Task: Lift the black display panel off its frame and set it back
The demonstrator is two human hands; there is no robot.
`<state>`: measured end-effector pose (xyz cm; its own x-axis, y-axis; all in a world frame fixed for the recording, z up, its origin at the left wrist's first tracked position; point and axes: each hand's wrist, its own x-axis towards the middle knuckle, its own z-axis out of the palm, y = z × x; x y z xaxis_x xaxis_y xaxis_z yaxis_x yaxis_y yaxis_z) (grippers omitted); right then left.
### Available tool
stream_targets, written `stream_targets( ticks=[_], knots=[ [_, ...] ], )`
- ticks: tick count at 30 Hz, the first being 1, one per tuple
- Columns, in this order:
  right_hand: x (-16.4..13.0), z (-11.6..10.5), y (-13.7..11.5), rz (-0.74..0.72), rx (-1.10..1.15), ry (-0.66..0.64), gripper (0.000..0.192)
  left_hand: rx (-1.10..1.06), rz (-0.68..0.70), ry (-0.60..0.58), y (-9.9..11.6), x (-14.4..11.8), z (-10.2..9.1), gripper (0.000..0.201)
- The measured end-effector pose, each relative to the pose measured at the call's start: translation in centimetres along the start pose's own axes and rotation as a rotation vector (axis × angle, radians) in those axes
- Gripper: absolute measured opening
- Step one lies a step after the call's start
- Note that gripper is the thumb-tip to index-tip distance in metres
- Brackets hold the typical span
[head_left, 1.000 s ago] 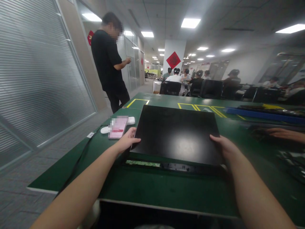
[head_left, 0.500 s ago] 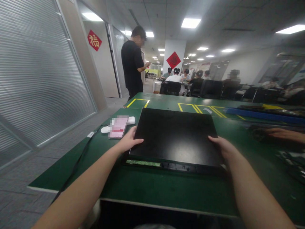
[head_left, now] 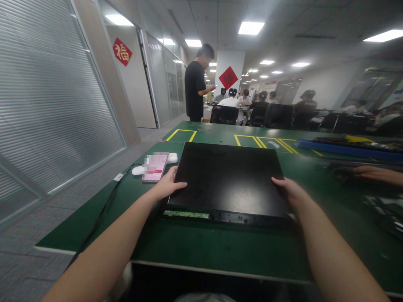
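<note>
Black and glossy, the flat panel (head_left: 227, 178) lies face up on the green table (head_left: 220, 247), square in front of me, its near edge sitting over a thin strip of circuit board (head_left: 186, 214). I have my left hand (head_left: 166, 186) curled around the panel's left edge, thumb on top and fingers tucked underneath, and my right hand (head_left: 289, 192) gripping the right edge the same way. Both hands are closed on the panel, one at each side.

To handle it well, I judge that I should keep the pressure on the frame edges and off the dark face, hold both sides level so the sheet does not twist, and mind that green strip at the front, which looks fragile. Just beside my left hand lie a pink phone (head_left: 155, 167) and a white mouse (head_left: 137, 170), so I want no sideways sweep there. Another person's hand (head_left: 374, 173) rests on the table well off to my right.
</note>
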<state>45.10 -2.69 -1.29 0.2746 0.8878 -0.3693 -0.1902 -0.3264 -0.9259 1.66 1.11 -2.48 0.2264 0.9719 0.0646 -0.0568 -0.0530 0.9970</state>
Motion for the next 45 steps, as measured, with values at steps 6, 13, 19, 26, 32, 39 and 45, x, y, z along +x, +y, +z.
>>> stream_targets(
  ticks=[6,13,19,26,32,39,45],
  knots=[
    [-0.01,-0.04,-0.02,0.011,-0.004,0.001,0.032,-0.01,-0.029,0.023,-0.37,0.11,-0.33,0.059],
    [-0.36,0.17,-0.15,0.008,-0.002,-0.024,0.028,0.0,-0.033,0.069,-0.31,0.03,-0.35,0.057],
    [-0.19,0.08,-0.05,0.057,-0.024,-0.016,0.028,-0.008,-0.042,0.062,-0.37,0.12,-0.38,0.056],
    [-0.08,-0.03,0.12,0.072,-0.018,-0.027,0.035,-0.009,-0.04,0.055,-0.23,0.06,-0.24,0.056],
    [0.17,-0.06,0.21,0.062,-0.035,-0.019,0.029,0.008,-0.07,0.078,0.18,-0.08,-0.1,0.057],
    [0.48,-0.27,0.39,0.082,-0.04,-0.028,0.028,0.006,-0.066,0.075,0.19,-0.1,-0.09,0.057],
    [0.41,-0.17,0.36,0.098,-0.033,-0.036,0.037,0.058,-0.051,0.054,-0.09,0.1,-0.33,0.058]
  ],
)
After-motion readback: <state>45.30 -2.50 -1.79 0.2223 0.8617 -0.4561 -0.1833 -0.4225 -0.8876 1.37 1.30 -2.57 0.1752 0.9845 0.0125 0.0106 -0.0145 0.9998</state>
